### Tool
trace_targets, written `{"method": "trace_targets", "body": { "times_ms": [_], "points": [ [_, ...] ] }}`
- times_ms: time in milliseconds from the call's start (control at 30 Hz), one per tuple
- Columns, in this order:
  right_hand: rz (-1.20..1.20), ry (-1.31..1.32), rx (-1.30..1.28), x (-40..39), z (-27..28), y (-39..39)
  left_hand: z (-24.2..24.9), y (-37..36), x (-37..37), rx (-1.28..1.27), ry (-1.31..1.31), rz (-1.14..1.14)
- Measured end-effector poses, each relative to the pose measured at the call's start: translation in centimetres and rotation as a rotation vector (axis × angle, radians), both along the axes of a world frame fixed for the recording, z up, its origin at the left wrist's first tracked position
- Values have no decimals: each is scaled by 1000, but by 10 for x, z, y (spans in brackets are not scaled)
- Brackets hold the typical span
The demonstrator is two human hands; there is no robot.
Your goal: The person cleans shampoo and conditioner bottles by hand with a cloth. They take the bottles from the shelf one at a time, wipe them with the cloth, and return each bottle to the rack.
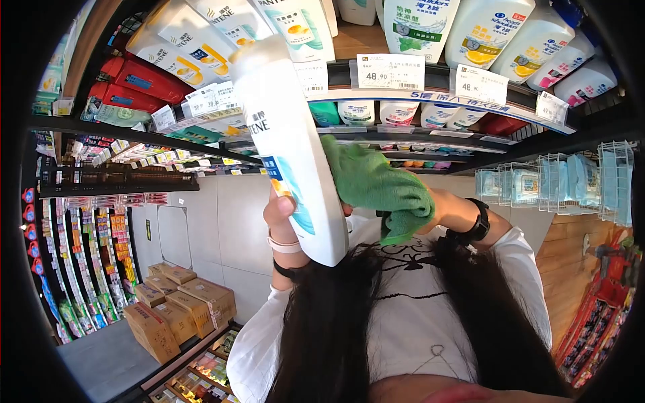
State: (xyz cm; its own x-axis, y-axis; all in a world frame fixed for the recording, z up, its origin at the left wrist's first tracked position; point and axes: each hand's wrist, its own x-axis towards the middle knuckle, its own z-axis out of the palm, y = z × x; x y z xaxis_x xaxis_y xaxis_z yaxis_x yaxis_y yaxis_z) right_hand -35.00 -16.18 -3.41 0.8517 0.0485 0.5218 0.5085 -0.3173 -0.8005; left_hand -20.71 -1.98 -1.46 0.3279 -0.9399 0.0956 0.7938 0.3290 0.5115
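A large white Pantene bottle point(285, 148) stands tilted in front of me, its cap end up and leaning left. My left hand point(279, 213) grips its lower part, with the thumb over the label and the other fingers hidden behind. A green cloth point(386, 188) lies against the bottle's right side. My right hand point(437, 205) is wrapped in or behind that cloth, and most of its fingers are covered; the cloth is bunched around them.
A shelf edge with price tags point(386, 72) crosses the top, bearing Pantene bottles point(181, 50) and Head & Shoulders bottles point(487, 37). Wire baskets point(557, 181) with blue packs hang at right. Cardboard boxes point(181, 309) are stacked at lower left.
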Motion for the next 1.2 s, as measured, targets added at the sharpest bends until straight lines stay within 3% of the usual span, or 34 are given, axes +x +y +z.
{"method": "trace_targets", "body": {
  "times_ms": [33,100,167,200,300,400,500,567,600,667,700,733,767,833,900,1000,1133,1200],
  "points": [
    [-22,74,-7,2,11,4,3,0,-4,78,35,64],
    [64,336,341,3,5,10,-2,-5,-1,108,-128,-37],
    [-196,7,155,16,-2,10,-4,-8,-6,215,-333,-143],
    [-171,359,506,10,-5,12,0,-8,-12,247,-381,-231],
    [-208,35,1048,13,27,-4,3,-10,-21,262,-430,-385],
    [-33,18,1239,13,59,-16,5,-15,-19,293,-480,-435],
    [73,-97,1384,14,51,-16,-1,-14,-23,283,-311,-505],
    [170,-168,1415,16,42,-21,-5,-18,-31,168,-96,-663],
    [107,-193,1367,15,41,-22,-5,-23,-37,72,50,-790],
    [-19,-246,1266,15,41,-23,-2,-25,-37,63,-5,-824],
    [-84,-265,1213,14,41,-22,0,-21,-31,147,-198,-725],
    [-353,-150,1106,11,50,-16,2,-19,-28,228,-391,-616],
    [-410,-142,1078,13,52,-13,3,-17,-29,342,-595,-480],
    [-523,-108,1045,18,57,-8,5,-17,-34,380,-891,-290],
    [-633,-63,1026,24,66,-8,4,-20,-43,386,-1234,46],
    [-600,-90,1048,32,70,-7,21,-23,-43,640,-1388,81],
    [-533,-9,1037,34,41,8,4,-14,-35,445,-1041,-31],
    [-355,145,1069,28,19,15,10,-12,-25,490,-584,-246]
  ]
}}
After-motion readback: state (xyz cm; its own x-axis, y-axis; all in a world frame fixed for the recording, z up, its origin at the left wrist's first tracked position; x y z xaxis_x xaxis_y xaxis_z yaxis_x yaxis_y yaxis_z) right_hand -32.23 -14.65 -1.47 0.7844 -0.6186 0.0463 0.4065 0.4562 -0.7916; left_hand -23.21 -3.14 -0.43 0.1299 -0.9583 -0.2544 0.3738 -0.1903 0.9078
